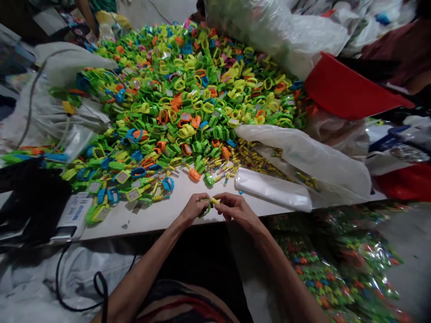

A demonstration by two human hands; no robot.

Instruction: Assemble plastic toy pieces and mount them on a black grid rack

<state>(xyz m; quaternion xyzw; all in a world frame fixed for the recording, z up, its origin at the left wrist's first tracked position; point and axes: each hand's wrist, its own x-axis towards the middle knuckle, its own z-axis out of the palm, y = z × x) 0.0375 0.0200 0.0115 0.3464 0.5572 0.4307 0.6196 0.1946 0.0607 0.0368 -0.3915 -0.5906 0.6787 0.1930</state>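
At the table's front edge, my left hand (196, 207) is closed on a green toy watch (205, 210), partly hidden by the fingers. My right hand (234, 205) pinches a small yellow tube (214, 201) that meets the watch; whether it sits inside cannot be made out. Just beyond my hands lie an orange toy watch (194, 174) and a green one (208, 180). A heap of toy watches (188, 98) in green, yellow, orange and blue covers the table behind them. Loose small tubes (256, 158) with yellow ends spread to the right.
A stack of clear plastic bags (272, 188) lies right of my hands. A large plastic sack (313, 157) and a red scoop-like piece (350, 89) are further right. A white box (72, 215) stands left. Filled bags (323, 278) lie below, right. Other people are partly visible behind.
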